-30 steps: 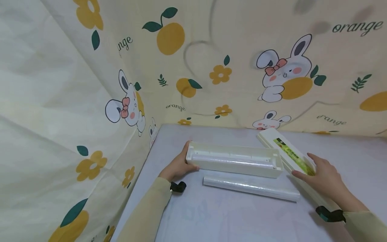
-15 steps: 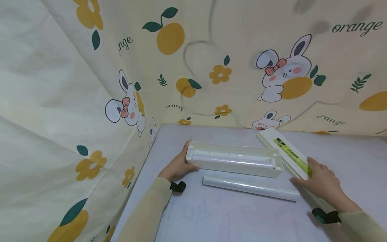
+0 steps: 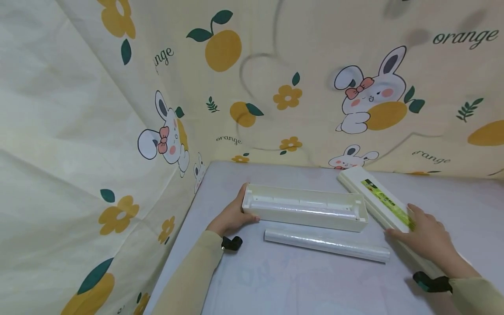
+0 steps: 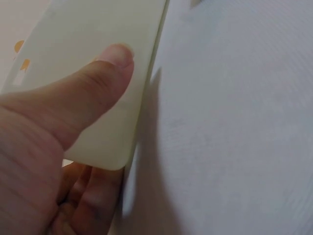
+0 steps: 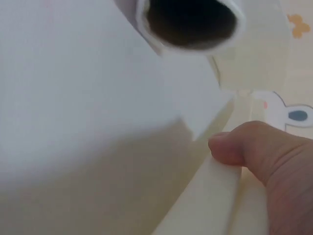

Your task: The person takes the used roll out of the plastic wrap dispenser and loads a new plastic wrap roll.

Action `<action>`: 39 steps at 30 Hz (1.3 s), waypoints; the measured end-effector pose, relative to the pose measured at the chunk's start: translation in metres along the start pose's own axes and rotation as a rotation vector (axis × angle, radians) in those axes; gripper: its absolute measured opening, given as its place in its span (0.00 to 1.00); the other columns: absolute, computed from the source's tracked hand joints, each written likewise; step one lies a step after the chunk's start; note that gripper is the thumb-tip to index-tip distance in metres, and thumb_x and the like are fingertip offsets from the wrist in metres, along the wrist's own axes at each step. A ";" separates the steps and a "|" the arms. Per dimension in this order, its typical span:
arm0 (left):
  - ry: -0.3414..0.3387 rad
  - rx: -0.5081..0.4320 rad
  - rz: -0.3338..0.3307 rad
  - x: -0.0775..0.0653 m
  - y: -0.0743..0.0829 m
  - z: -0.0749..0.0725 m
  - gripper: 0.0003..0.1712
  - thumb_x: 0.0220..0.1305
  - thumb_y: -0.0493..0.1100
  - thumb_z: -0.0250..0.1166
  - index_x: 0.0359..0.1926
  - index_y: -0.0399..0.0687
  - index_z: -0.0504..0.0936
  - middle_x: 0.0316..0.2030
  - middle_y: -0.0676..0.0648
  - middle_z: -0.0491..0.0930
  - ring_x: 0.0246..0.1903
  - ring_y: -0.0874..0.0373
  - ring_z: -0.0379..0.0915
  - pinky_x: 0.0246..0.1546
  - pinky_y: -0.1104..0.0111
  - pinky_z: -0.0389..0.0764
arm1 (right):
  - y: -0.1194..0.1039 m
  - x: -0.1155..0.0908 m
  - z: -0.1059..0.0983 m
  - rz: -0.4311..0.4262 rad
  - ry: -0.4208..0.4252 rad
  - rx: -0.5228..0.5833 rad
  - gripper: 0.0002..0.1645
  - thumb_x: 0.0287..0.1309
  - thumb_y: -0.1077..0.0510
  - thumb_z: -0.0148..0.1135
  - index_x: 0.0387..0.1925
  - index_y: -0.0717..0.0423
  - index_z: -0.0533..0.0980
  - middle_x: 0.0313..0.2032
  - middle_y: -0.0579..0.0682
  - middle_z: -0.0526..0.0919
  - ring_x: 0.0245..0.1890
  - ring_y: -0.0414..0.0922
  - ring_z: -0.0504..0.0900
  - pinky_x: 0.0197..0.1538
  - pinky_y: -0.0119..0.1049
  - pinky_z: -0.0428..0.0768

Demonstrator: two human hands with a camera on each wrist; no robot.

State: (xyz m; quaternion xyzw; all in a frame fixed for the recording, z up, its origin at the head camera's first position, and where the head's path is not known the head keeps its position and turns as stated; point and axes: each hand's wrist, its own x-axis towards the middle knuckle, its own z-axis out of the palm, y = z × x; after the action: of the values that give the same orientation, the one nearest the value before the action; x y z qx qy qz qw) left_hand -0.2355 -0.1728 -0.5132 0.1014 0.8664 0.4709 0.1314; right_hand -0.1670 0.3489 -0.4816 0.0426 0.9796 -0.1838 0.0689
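My left hand point(image 3: 232, 214) grips the left end of a long white cling film box point(image 3: 303, 222). In the left wrist view the thumb point(image 4: 102, 73) lies along the box's outer wall point(image 4: 110, 132), with fingers curled behind its end. Inside the open-topped box lies a roll of clear film point(image 3: 303, 210). Over on the right, my right hand point(image 3: 427, 236) holds a long white lid point(image 3: 356, 177) with a green label, thumb on its near side. A loose film roll point(image 3: 327, 246) lies in front of the box; its hollow end point(image 5: 238, 22) shows in the right wrist view.
A pale cloth point(image 3: 275, 288) covers the table. Printed fabric with rabbits and oranges point(image 3: 260, 57) rises behind the table and along its left side. The lid slants from the back wall past the box's right end.
My right hand first slid a little nearer along the lid, then the lid and hand shifted slightly right. The left hand, box and loose roll stayed put.
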 end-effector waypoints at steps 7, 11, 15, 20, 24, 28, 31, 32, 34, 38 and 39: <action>0.011 0.002 -0.019 -0.005 0.001 -0.003 0.67 0.44 0.50 0.80 0.67 0.94 0.37 0.64 0.55 0.63 0.60 0.50 0.63 0.63 0.45 0.57 | 0.005 -0.006 -0.023 -0.088 0.097 -0.005 0.70 0.49 0.29 0.66 0.70 0.74 0.44 0.53 0.83 0.60 0.42 0.71 0.66 0.31 0.63 0.67; 0.013 -0.015 -0.017 -0.007 0.001 -0.005 0.68 0.45 0.48 0.79 0.68 0.94 0.37 0.65 0.55 0.62 0.61 0.51 0.62 0.63 0.45 0.56 | 0.003 -0.005 -0.037 -0.113 0.118 0.006 0.69 0.50 0.33 0.67 0.70 0.74 0.43 0.54 0.84 0.58 0.44 0.71 0.64 0.33 0.65 0.66; 0.017 -0.032 -0.017 -0.008 0.001 -0.007 0.69 0.46 0.47 0.79 0.68 0.93 0.35 0.67 0.55 0.60 0.62 0.51 0.61 0.64 0.46 0.54 | -0.003 -0.003 -0.045 -0.137 0.122 0.027 0.70 0.49 0.32 0.68 0.71 0.72 0.42 0.56 0.83 0.57 0.47 0.72 0.62 0.36 0.69 0.65; 0.029 -0.059 -0.023 -0.009 0.002 -0.009 0.72 0.44 0.46 0.80 0.71 0.88 0.32 0.71 0.54 0.55 0.66 0.51 0.56 0.66 0.46 0.50 | -0.016 0.000 -0.050 -0.208 0.117 0.079 0.69 0.48 0.34 0.71 0.73 0.67 0.42 0.61 0.80 0.57 0.53 0.72 0.60 0.42 0.73 0.63; 0.032 -0.043 -0.023 -0.010 0.003 -0.010 0.72 0.44 0.48 0.79 0.72 0.85 0.31 0.72 0.52 0.53 0.68 0.49 0.52 0.66 0.45 0.49 | -0.033 0.003 -0.051 -0.262 0.074 0.127 0.69 0.47 0.36 0.72 0.75 0.62 0.43 0.65 0.76 0.56 0.57 0.72 0.59 0.44 0.75 0.61; 0.024 -0.019 -0.034 -0.011 0.006 -0.011 0.71 0.45 0.54 0.78 0.71 0.85 0.30 0.73 0.50 0.51 0.70 0.49 0.49 0.66 0.46 0.49 | -0.050 0.005 -0.050 -0.276 0.032 0.133 0.69 0.46 0.33 0.71 0.75 0.58 0.43 0.66 0.74 0.56 0.56 0.70 0.60 0.43 0.72 0.66; 0.008 -0.012 -0.053 -0.011 0.010 -0.012 0.69 0.46 0.57 0.77 0.72 0.84 0.31 0.73 0.49 0.51 0.69 0.49 0.52 0.65 0.48 0.55 | -0.061 0.007 -0.049 -0.284 0.018 0.130 0.68 0.46 0.32 0.70 0.76 0.56 0.44 0.66 0.72 0.56 0.56 0.68 0.61 0.42 0.69 0.68; 0.006 -0.008 -0.056 -0.012 0.012 -0.013 0.69 0.47 0.57 0.77 0.72 0.83 0.31 0.73 0.49 0.52 0.68 0.48 0.55 0.65 0.49 0.57 | -0.065 0.007 -0.048 -0.288 0.011 0.130 0.68 0.46 0.32 0.70 0.76 0.54 0.43 0.67 0.71 0.57 0.56 0.68 0.61 0.42 0.68 0.69; 0.017 0.026 -0.058 -0.012 0.015 -0.014 0.69 0.47 0.58 0.77 0.73 0.80 0.32 0.73 0.49 0.51 0.68 0.48 0.54 0.65 0.50 0.58 | -0.072 0.009 -0.048 -0.303 0.012 0.129 0.67 0.46 0.31 0.70 0.76 0.53 0.45 0.67 0.70 0.58 0.56 0.67 0.62 0.43 0.67 0.68; 0.081 0.192 -0.023 -0.015 0.026 -0.017 0.72 0.46 0.60 0.76 0.75 0.69 0.29 0.75 0.48 0.43 0.72 0.49 0.42 0.67 0.51 0.53 | -0.085 0.012 -0.045 -0.348 0.012 0.127 0.65 0.44 0.29 0.69 0.75 0.51 0.50 0.67 0.66 0.60 0.59 0.66 0.61 0.46 0.67 0.67; 0.101 0.242 -0.006 -0.015 0.028 -0.018 0.73 0.46 0.61 0.76 0.75 0.66 0.28 0.75 0.48 0.40 0.73 0.50 0.36 0.68 0.52 0.50 | -0.090 0.013 -0.044 -0.360 0.016 0.124 0.65 0.43 0.28 0.69 0.75 0.51 0.51 0.67 0.64 0.61 0.60 0.65 0.61 0.48 0.67 0.66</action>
State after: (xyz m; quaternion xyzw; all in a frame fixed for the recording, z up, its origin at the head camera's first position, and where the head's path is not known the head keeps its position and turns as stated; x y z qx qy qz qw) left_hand -0.2253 -0.1761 -0.4783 0.0899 0.9228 0.3669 0.0759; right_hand -0.1951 0.2827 -0.4110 -0.1276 0.9588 -0.2528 0.0244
